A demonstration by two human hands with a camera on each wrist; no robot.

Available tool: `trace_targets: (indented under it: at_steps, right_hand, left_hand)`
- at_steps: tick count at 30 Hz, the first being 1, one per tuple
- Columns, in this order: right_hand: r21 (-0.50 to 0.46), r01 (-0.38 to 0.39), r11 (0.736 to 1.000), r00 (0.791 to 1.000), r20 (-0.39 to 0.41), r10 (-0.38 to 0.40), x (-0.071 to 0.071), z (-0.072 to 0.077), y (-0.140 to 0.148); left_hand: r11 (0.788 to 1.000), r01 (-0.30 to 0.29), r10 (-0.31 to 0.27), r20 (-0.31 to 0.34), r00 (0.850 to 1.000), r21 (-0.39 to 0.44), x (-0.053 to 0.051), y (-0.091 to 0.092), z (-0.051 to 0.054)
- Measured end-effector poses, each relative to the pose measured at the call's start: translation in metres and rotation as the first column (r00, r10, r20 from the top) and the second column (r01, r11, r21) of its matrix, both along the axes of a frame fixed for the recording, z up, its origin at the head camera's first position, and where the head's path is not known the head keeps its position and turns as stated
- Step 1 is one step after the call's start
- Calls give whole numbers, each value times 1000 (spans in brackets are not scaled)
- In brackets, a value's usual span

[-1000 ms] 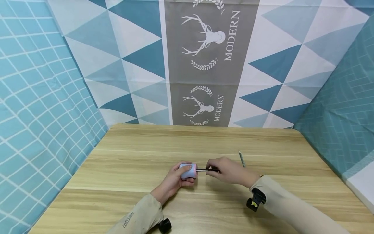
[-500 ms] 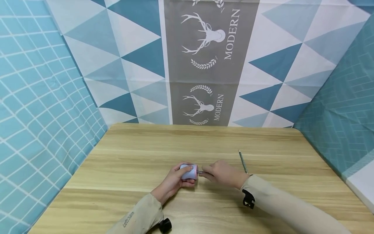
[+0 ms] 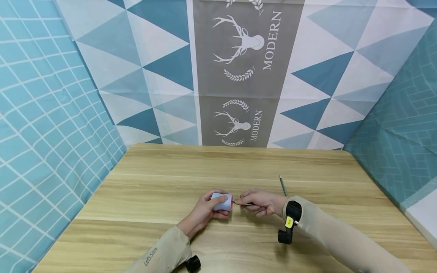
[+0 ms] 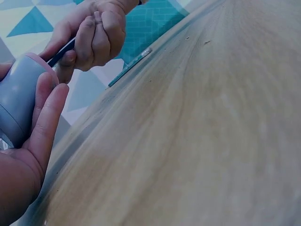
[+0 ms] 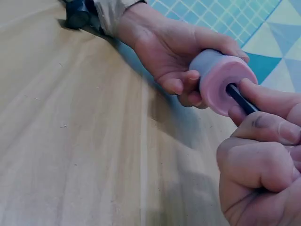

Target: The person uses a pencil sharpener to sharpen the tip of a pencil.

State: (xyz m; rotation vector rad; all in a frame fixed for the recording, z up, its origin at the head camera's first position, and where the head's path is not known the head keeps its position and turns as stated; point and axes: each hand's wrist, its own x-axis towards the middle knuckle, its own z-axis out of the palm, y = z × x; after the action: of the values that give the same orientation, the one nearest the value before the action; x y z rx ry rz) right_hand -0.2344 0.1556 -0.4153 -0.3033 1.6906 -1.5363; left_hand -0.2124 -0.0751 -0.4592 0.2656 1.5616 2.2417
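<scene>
Left hand (image 3: pixel 204 207) grips cylinder (image 3: pixel 223 205), right hand (image 3: pixel 261 201) pinches stick (image 5: pixel 242 100); sleeve (image 3: pixel 167 246) "LetsSlim", backdrop (image 3: pixel 209 76) "MODERN".

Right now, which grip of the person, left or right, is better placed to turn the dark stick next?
Probably the right grip: it pinches the dark stick close to the pink end. The left grip holds the blue cylinder, so it seems better suited to keeping that steady.

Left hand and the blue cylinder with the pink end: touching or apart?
Touching. The head view shows it: the left hand grips the blue cylinder, thumb laid across its side.
</scene>
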Motion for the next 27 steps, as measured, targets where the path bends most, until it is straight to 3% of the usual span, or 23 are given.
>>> trace_targets:
  at_steps: [3, 6, 7, 8, 9, 10, 11, 12, 13, 15, 16, 17, 18, 19, 20, 21, 22, 23, 24, 25, 26, 27]
  right_hand:
    - [2, -6, 1000, 999, 41, 6, -1, 1, 0]
    - [52, -5, 999, 995, -103, 11, 1, 5, 0]
    - [79, -4, 997, 982, -189, 19, 2, 8, -1]
    - [113, 0, 994, 953, -300, 34, 3, 10, -1]
    - [153, 5, 988, 902, -427, 61, 5, 13, -1]
    - [197, 14, 980, 820, -564, 102, 7, 15, 0]
    - [242, 24, 970, 703, -694, 156, 9, 17, 0]
    - [288, 38, 957, 556, -802, 219, 10, 19, 0]
    - [333, 65, 940, 375, -882, 287, 12, 19, 0]
    - [391, 169, 905, -22, -916, 400, 14, 19, 1]
    - [396, 223, 891, -199, -876, 439, 15, 18, 2]
    - [389, 273, 880, -347, -813, 467, 15, 16, 2]
    - [377, 316, 871, -458, -743, 488, 14, 13, 2]
    - [364, 349, 863, -541, -674, 503, 14, 10, 1]
    - [352, 373, 859, -596, -619, 512, 13, 7, 0]
    - [344, 383, 858, -627, -585, 514, 12, 4, -1]
    - [338, 382, 860, -639, -576, 510, 10, 1, -2]
    - [333, 376, 865, -640, -581, 502, 10, -2, -4]
    - [336, 357, 872, -624, -608, 490, 9, -4, -5]
    - [340, 331, 880, -592, -652, 475, 8, -6, -6]
    - [347, 297, 890, -537, -710, 456, 8, -7, -6]
    - [354, 254, 900, -460, -774, 435, 8, -7, -6]
  left_hand:
    - [1000, 7, -7, -9, 1000, -1, 0, -1, 1]
    - [1000, 7, -7, -8, 1000, 4, -1, -2, 2]
    - [1000, 6, -6, -6, 1000, 6, -2, -2, 2]
    - [1000, 6, -6, -1, 1000, 9, -2, -2, 2]
    - [1000, 5, -5, 6, 1000, 13, -2, -2, 2]
    - [1000, 5, -5, 14, 1000, 15, -3, -2, 2]
    - [1000, 0, 0, 27, 1000, 18, -3, -2, 2]
    - [1000, -6, 5, 38, 999, 21, -3, -2, 2]
    - [1000, -10, 9, 48, 999, 25, -4, -2, 2]
    - [999, -17, 15, 62, 998, 27, -4, -2, 2]
    - [999, -21, 19, 66, 998, 27, -4, -3, 1]
    - [999, -23, 22, 69, 997, 26, -4, -3, 1]
    - [999, -21, 20, 68, 997, 24, -4, -3, 1]
    - [1000, -18, 17, 67, 998, 19, -4, -3, 1]
    - [1000, -17, 16, 69, 998, 13, -4, -3, 1]
    - [1000, -17, 16, 70, 997, 9, -4, -4, 1]
    - [1000, -17, 17, 71, 997, 6, -5, -3, 0]
    - [1000, -18, 18, 72, 997, 2, -5, -3, 0]
    - [1000, -20, 20, 73, 997, 0, -4, -3, 0]
    - [1000, -22, 22, 76, 997, 0, -4, -3, 0]
    - [1000, -24, 24, 77, 997, 0, -4, -2, -1]
    - [1000, -25, 25, 77, 997, 1, -4, -2, -1]
